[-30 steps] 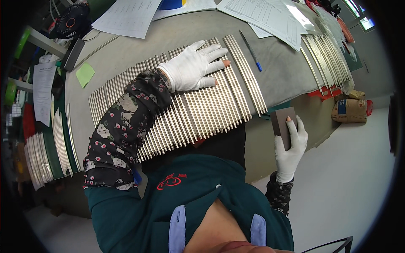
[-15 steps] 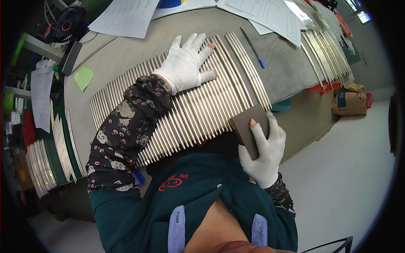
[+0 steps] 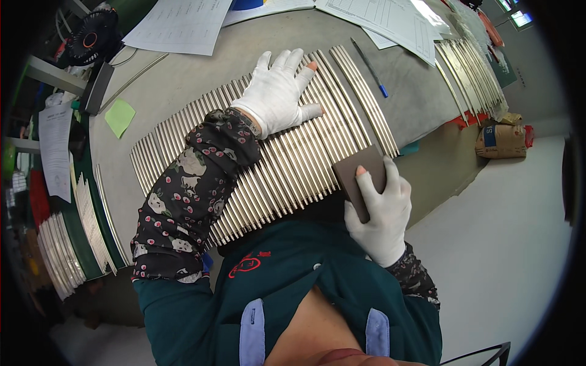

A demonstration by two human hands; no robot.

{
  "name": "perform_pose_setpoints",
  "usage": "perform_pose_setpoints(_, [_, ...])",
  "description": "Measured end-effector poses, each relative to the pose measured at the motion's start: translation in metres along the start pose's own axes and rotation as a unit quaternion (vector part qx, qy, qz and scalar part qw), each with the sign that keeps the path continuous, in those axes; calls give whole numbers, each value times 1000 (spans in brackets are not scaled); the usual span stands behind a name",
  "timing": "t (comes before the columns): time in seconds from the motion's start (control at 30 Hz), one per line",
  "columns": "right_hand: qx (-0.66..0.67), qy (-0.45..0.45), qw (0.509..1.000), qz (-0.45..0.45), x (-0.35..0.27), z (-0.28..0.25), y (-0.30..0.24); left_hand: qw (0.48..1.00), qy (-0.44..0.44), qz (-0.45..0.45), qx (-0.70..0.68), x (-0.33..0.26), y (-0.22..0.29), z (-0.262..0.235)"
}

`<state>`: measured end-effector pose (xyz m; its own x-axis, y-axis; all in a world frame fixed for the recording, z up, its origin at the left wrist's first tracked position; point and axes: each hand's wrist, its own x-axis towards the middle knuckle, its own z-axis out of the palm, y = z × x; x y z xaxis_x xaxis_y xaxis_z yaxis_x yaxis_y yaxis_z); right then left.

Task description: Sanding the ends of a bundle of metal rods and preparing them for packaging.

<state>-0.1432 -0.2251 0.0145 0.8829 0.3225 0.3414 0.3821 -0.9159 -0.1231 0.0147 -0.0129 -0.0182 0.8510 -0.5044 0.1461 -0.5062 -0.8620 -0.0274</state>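
A long row of pale metal strips (image 3: 293, 165) lies side by side on the grey table (image 3: 415, 91). My left hand (image 3: 278, 94), in a white glove, presses flat on the strips with its fingers spread. My right hand (image 3: 381, 210), also gloved, grips a dark brown rectangular sanding block (image 3: 360, 177) at the near right end of the row, its upper edge over the strips' ends.
A blue pen (image 3: 369, 67) lies right of the row. Printed papers (image 3: 183, 24) cover the far table. More strips are bundled at the far right (image 3: 470, 73) and stacked at the left (image 3: 67, 244). A green sticky note (image 3: 119, 116), a small black fan (image 3: 91, 36) and a brown bag (image 3: 503, 140) are nearby.
My right hand has lifted the sanding block from beside the table edge up onto the near ends of the strips. The left hand has stayed flat on the row, shifting slightly.
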Motion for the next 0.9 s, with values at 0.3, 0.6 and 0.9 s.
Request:
perform_pose_setpoints(0.3, [8,-10,1000,-8,11,4,0,1000,23,3,-2,-1,-2,5])
perform_pose_setpoints(0.6, [-5,7,1000,-5,33,10,-6,1000,15,9,-4,0,-2,0])
perform_pose_setpoints(0.9, [55,8,998,-23,0,-16,4,1000,15,10,3,-11,-7,2])
